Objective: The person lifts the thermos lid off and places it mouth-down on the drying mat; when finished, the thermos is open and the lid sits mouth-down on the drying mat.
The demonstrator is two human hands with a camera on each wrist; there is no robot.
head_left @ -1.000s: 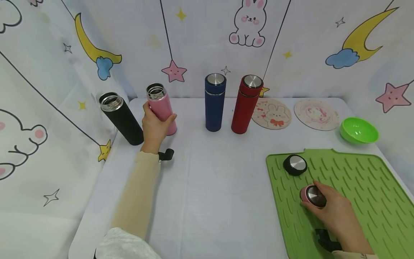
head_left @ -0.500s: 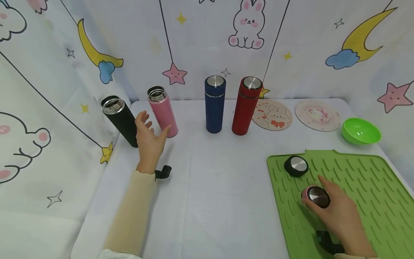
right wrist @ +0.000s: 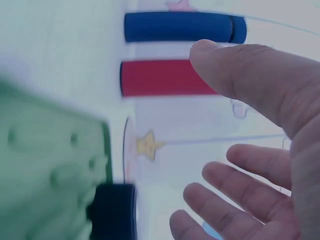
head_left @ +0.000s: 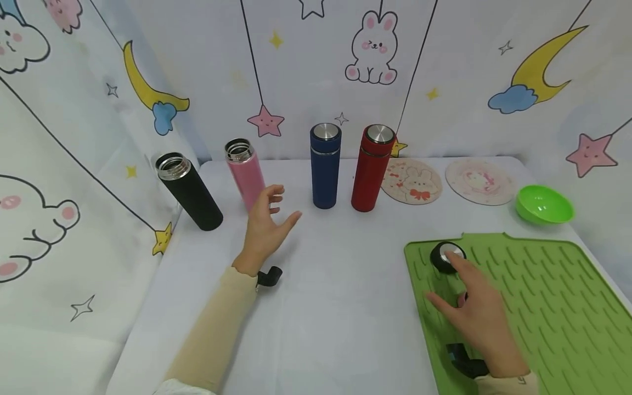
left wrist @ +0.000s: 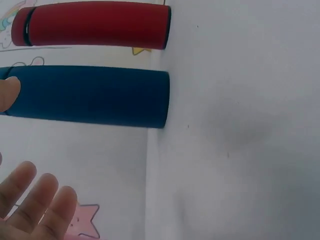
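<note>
My left hand (head_left: 264,230), fingers spread and holding nothing, hovers over the table in front of the pink thermos (head_left: 247,178), overlapping its lower part. In the left wrist view the blue thermos (left wrist: 95,95) lies beyond the fingertips (left wrist: 62,205). My right hand (head_left: 476,312) is also spread, above the green mat (head_left: 553,307). Its index finger overlaps the black thermos lid (head_left: 438,258) in the head view. The pink lid (head_left: 462,299) sits mostly hidden behind this hand. Uncapped beside the pink thermos, a black thermos (head_left: 192,195) shows its steel neck.
Capped blue and red (head_left: 370,175) thermoses stand at the back of the table (head_left: 336,296). Two round coasters (head_left: 481,182) and a bright green bowl (head_left: 545,204) are at the back right. A patterned cloth (head_left: 306,71) hangs behind.
My left hand has let go of the pink thermos, drawn back and then shifted right. My right hand has released the pink lid on the mat and moved forward toward the black lid.
</note>
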